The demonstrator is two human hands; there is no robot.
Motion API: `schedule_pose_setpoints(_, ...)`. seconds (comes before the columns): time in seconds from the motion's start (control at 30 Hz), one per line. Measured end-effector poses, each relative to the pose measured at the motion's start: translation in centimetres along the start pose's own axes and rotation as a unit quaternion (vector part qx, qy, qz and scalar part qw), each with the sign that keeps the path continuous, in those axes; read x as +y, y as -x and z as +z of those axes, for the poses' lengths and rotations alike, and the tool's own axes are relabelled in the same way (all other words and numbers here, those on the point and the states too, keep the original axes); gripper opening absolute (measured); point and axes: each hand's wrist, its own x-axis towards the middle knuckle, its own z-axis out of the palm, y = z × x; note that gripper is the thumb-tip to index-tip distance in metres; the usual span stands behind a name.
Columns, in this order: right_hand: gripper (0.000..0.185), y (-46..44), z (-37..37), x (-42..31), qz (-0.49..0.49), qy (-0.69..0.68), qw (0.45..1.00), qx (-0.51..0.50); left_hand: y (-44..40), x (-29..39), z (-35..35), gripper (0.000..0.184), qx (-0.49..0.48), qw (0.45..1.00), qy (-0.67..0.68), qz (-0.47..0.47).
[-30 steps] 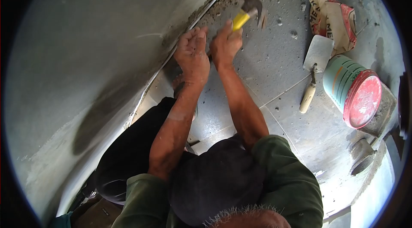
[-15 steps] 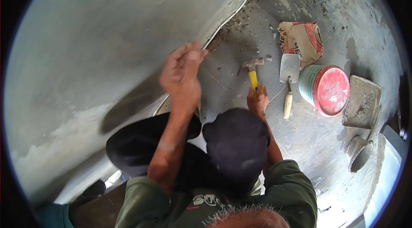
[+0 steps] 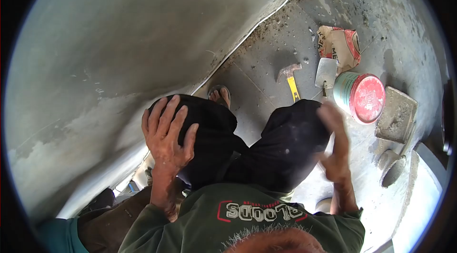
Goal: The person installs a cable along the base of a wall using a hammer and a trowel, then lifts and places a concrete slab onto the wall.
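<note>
My left hand (image 3: 166,134) rests on my left knee with its fingers spread, holding nothing. Beside my right knee, my right hand (image 3: 337,146) is blurred; its thumb and fingers look apart and nothing shows in it. A claw hammer (image 3: 293,89) with a yellow handle lies on the floor beyond the right knee, which hides the handle's end. Just right of the hammer is a trowel (image 3: 326,73) with a flat, rectangular blade; its handle is mostly hidden.
A torn cement bag (image 3: 340,46) lies behind the trowel. A bucket (image 3: 364,97) with a red lid stands at right, near a mortar-crusted tray (image 3: 397,115) and a grey container (image 3: 392,169) on its side. A white cable (image 3: 247,36) follows the plastered wall's (image 3: 119,24) base.
My right hand has let go of the hammer and drawn back to my right knee. My left hand has come down from beside the wall onto the left knee. My bent-forward body has straightened.
</note>
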Motion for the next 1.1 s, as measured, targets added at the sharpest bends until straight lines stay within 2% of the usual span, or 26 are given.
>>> schedule_pose_setpoints(0.03, 0.056, -0.4, 0.6, -1.4, -0.058, 0.214, 0.972, -0.082, -0.6, 0.3, 0.0, 0.038, -0.007, 1.000, 0.004, 0.002)
schedule_pose_setpoints(0.07, 0.058, 0.2, 2.2, -0.6, -0.081, 0.259, 0.963, -0.002, -1.1, 0.6, 0.1, 0.035, -0.012, 1.000, 0.016, 0.003)
schedule_pose_setpoints(0.1, 0.058, 0.4, 2.5, -0.8, -0.075, 0.263, 0.962, -0.002, -1.6, 0.8, 0.3, 0.035, -0.015, 1.000, 0.022, 0.007)
schedule_pose_setpoints(0.17, 0.045, 0.2, 2.3, -1.7, -0.045, 0.235, 0.971, -0.001, -2.6, 1.2, 0.1, 0.032, -0.044, 0.998, 0.052, 0.015)
schedule_pose_setpoints(0.23, 0.046, 0.2, 2.2, -3.0, -0.026, 0.229, 0.973, -0.015, -3.7, 1.6, 0.0, 0.030, -0.047, 0.996, 0.072, 0.019)
schedule_pose_setpoints(0.43, 0.043, -0.2, 1.6, -5.3, 0.027, 0.172, 0.981, -0.080, -3.8, 2.3, -2.5, 0.023, -0.151, 0.983, 0.107, -0.004)
schedule_pose_setpoints(0.5, 0.042, 0.6, 1.5, -5.9, 0.085, 0.145, 0.977, -0.132, -3.6, 2.9, -3.3, 0.022, -0.176, 0.979, 0.101, -0.015)
schedule_pose_setpoints(0.63, 0.038, 2.7, 1.3, -6.2, 0.154, 0.082, 0.972, -0.155, -2.4, 4.3, -4.5, 0.023, -0.207, 0.974, 0.086, -0.032)
schedule_pose_setpoints(0.83, 0.035, 7.0, 1.5, -6.8, 0.228, 0.064, 0.947, -0.217, 0.5, 5.6, -5.5, 0.028, -0.229, 0.966, 0.094, -0.071)
schedule_pose_setpoints(0.9, 0.033, 8.6, 2.2, -6.8, 0.235, 0.050, 0.940, -0.242, 0.7, 6.4, -7.5, 0.034, -0.291, 0.944, 0.079, -0.134)
schedule_pose_setpoints(0.97, 0.034, 9.4, 2.8, -7.8, 0.299, 0.028, 0.921, -0.247, 2.9, 6.9, -8.5, 0.037, -0.286, 0.939, 0.054, -0.182)
schedule_pose_setpoints(1.07, 0.043, 10.0, 2.8, -9.8, 0.339, 0.062, 0.908, -0.239, 5.7, 7.0, -11.2, 0.041, -0.241, 0.949, 0.046, -0.196)
schedule_pose_setpoints(1.1, 0.043, 10.1, 2.5, -11.1, 0.327, 0.064, 0.913, -0.235, 6.5, 7.1, -12.8, 0.044, -0.254, 0.940, 0.062, -0.219)
